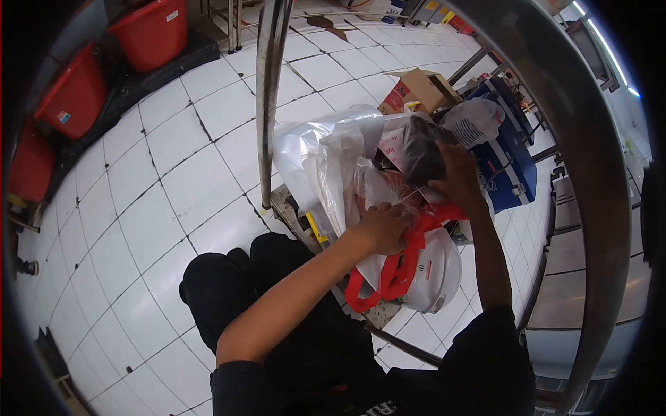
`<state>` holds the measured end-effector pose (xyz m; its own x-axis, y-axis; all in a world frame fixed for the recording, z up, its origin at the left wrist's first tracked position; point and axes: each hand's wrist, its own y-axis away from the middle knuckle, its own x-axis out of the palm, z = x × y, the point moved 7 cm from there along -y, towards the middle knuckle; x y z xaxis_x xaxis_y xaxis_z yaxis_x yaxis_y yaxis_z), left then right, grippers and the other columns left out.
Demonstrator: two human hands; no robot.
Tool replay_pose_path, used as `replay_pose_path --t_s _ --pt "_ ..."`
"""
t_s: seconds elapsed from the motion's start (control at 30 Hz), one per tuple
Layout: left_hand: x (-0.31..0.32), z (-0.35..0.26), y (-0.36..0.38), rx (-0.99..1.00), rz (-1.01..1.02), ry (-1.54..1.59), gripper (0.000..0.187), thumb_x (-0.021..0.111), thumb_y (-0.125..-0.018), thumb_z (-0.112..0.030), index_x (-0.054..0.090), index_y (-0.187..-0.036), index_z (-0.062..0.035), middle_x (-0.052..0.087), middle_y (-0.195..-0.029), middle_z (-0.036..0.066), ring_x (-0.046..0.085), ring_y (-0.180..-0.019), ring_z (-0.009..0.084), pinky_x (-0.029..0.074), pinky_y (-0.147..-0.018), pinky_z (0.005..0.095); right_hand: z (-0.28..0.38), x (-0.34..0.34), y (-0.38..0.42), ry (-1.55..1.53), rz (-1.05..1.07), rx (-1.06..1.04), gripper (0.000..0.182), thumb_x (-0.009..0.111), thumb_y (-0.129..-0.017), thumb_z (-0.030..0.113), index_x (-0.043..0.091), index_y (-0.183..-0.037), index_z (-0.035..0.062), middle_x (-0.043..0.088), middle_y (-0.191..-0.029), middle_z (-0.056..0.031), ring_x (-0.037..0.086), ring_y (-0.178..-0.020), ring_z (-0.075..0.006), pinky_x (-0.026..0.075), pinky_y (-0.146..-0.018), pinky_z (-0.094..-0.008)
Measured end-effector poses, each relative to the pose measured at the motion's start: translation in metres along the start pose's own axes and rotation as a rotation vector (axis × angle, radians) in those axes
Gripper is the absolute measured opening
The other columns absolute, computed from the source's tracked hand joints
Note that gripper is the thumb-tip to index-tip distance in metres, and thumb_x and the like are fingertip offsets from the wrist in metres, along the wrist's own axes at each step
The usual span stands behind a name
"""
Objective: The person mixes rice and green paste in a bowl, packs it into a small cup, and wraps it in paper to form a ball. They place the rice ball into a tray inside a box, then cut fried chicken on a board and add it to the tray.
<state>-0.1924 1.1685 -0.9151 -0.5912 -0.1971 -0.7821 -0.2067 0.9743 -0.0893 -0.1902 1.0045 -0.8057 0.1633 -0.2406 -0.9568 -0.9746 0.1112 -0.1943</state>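
My left hand (381, 227) is closed on clear plastic at the middle of the pile, beside a red strap (399, 277). To its upper right, my right hand (454, 170) grips a dark bundle in clear plastic (423, 149). Large translucent plastic bags (329, 152) lie on the left of the pile. A white rounded container (438, 270) sits below the hands, partly behind the strap. Stacked clear cups in plastic (475, 121) are beyond my right hand.
An open cardboard box (427, 90) and a blue cooler box (510, 166) stand behind the pile. Metal frame legs (269, 97) rise close by. Red tubs (149, 35) line the left wall, on a white tiled floor (201, 173). Steel equipment stands at right.
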Motion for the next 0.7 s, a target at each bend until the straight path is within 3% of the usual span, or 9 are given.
replay_pose_path --t_s 0.07,0.17,0.27,0.37,0.47,0.57,0.67,0.7 --pt "-0.004 -0.002 0.0 0.001 0.007 0.003 0.053 0.061 -0.084 -0.033 0.057 -0.135 -0.0207 0.049 -0.142 0.011 0.048 -0.126 0.0406 0.044 -0.103 0.0507 0.012 -0.006 0.006 0.016 -0.017 -0.041 0.088 0.086 -0.067 0.025 0.042 -0.141 0.0071 0.055 -0.125 -0.0151 0.052 -0.118 -0.0347 0.036 -0.101 -0.0487" --pt "-0.006 -0.003 0.0 -0.008 0.036 -0.018 0.053 0.062 -0.082 -0.033 0.058 -0.134 -0.0204 0.05 -0.141 0.011 0.048 -0.126 0.0391 0.044 -0.102 0.0515 0.001 0.008 0.011 -0.049 -0.032 -0.02 0.069 0.082 -0.074 0.024 0.051 -0.134 0.0081 0.059 -0.115 -0.0154 0.056 -0.11 -0.0356 0.04 -0.096 -0.0475" --pt "-0.007 -0.005 0.002 -0.018 0.008 -0.043 0.054 0.064 -0.08 -0.034 0.058 -0.133 -0.0196 0.05 -0.14 0.012 0.048 -0.126 0.0385 0.045 -0.101 0.0513 -0.007 0.024 0.012 -0.187 0.126 -0.009 0.043 0.076 -0.079 0.027 0.063 -0.115 0.0088 0.063 -0.104 -0.0123 0.061 -0.102 -0.0335 0.047 -0.089 -0.0463" --pt "-0.007 -0.006 0.003 -0.025 -0.012 -0.068 0.057 0.067 -0.078 -0.034 0.058 -0.133 -0.0193 0.05 -0.139 0.013 0.048 -0.126 0.0379 0.044 -0.101 0.0507 -0.006 0.015 0.007 -0.194 -0.039 -0.014 0.02 0.072 -0.083 0.023 0.066 -0.095 0.0076 0.065 -0.092 -0.0112 0.064 -0.088 -0.0351 0.05 -0.077 -0.0433" --pt "-0.009 -0.008 0.004 -0.011 -0.06 -0.037 0.06 0.071 -0.073 -0.034 0.062 -0.128 -0.0135 0.053 -0.129 0.014 0.049 -0.123 0.0341 0.042 -0.099 0.0487 -0.012 0.0 -0.011 -0.155 -0.331 -0.064 0.014 0.067 -0.088 0.016 0.062 -0.085 0.0026 0.061 -0.083 -0.0162 0.062 -0.078 -0.0377 0.048 -0.069 -0.0442" --pt "-0.008 -0.008 0.003 -0.01 -0.106 -0.05 0.057 0.07 -0.072 -0.032 0.063 -0.125 -0.0128 0.053 -0.129 0.014 0.05 -0.121 0.0339 0.044 -0.097 0.0482 -0.027 0.006 -0.041 -0.324 -0.426 0.071 0.014 0.062 -0.091 0.015 0.062 -0.087 0.0015 0.062 -0.083 -0.0185 0.062 -0.078 -0.0394 0.048 -0.067 -0.0446" --pt "-0.008 -0.003 0.001 -0.024 -0.066 -0.044 0.051 0.068 -0.074 -0.028 0.064 -0.122 -0.0123 0.054 -0.129 0.014 0.051 -0.119 0.0333 0.045 -0.095 0.0473 0.008 -0.018 -0.049 -0.396 -0.329 0.034 0.017 0.061 -0.092 0.015 0.062 -0.083 0.0005 0.063 -0.076 -0.019 0.062 -0.071 -0.0388 0.047 -0.064 -0.045" --pt "-0.009 0.0 0.0 -0.023 -0.096 -0.036 0.048 0.068 -0.075 -0.027 0.064 -0.12 -0.0122 0.054 -0.128 0.013 0.052 -0.118 0.033 0.045 -0.095 0.0471 0.024 -0.021 -0.043 -0.4 -0.052 0.018 0.017 0.061 -0.092 0.014 0.063 -0.081 0.0007 0.063 -0.072 -0.0187 0.064 -0.069 -0.038 0.049 -0.064 -0.045"
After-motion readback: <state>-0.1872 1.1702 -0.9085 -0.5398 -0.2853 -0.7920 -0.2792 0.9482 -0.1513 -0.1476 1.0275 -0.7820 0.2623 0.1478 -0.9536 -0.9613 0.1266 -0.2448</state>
